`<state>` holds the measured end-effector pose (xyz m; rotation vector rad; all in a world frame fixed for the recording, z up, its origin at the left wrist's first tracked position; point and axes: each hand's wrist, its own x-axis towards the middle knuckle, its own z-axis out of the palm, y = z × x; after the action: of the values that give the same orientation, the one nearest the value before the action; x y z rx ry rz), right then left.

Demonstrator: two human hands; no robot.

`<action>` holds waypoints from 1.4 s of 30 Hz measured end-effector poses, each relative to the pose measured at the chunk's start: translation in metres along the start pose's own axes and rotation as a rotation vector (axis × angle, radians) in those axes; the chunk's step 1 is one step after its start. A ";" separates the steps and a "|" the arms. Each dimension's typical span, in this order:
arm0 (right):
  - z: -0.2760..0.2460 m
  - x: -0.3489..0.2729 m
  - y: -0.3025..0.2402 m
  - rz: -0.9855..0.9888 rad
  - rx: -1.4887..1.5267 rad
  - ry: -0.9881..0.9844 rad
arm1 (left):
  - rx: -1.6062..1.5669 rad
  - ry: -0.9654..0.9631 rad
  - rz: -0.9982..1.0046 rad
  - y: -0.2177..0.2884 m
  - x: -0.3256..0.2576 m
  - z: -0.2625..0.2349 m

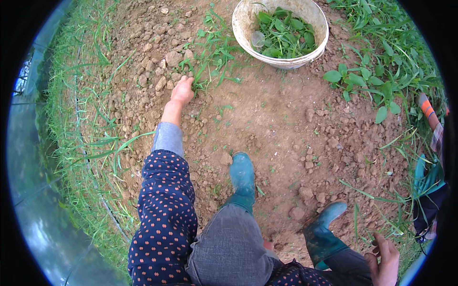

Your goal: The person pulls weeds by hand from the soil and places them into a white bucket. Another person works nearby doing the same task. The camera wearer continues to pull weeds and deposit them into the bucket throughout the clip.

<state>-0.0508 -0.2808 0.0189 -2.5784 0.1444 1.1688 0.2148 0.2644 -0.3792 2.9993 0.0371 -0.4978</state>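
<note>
My left hand (pixel 182 89) reaches down to the soil, its fingers closed around the base of a small clump of green weeds (pixel 199 85). The fingertips are partly hidden by the back of the hand. A blue-grey cuff and a dark dotted sleeve (pixel 164 190) cover that arm. At the lower right, my right hand (pixel 384 261) hangs beside my knee, fingers loosely bent and thumb apart, with nothing visible in it. Ahead stands a dirty white bucket (pixel 244 29) holding pulled green leaves (pixel 286 35) and a clear plastic piece (pixel 257 39).
My teal rubber boots (pixel 242 176) stand on bare brown soil. Clods and stones (pixel 173 59) lie left of the weeds. Leafy plants (pixel 358 78) grow at the right. A co-worker's striped orange-and-grey glove (pixel 427 108) shows at the right edge. Tall grass and a hose (pixel 112 217) run along the left.
</note>
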 end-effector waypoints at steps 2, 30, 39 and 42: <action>0.001 -0.001 0.000 -0.006 -0.010 0.004 | 0.060 0.080 0.000 0.004 -0.003 0.003; 0.001 -0.001 0.008 -0.072 -0.069 0.052 | -0.021 0.146 0.005 0.053 0.005 0.022; 0.003 0.000 0.011 -0.088 -0.053 0.050 | -0.300 0.210 -0.139 0.051 0.009 0.038; 0.002 0.000 0.011 -0.080 -0.053 0.049 | -0.340 0.268 -0.109 0.048 0.004 0.038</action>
<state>-0.0544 -0.2903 0.0149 -2.6339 0.0208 1.0961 0.2086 0.2125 -0.4113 2.7139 0.2770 -0.0821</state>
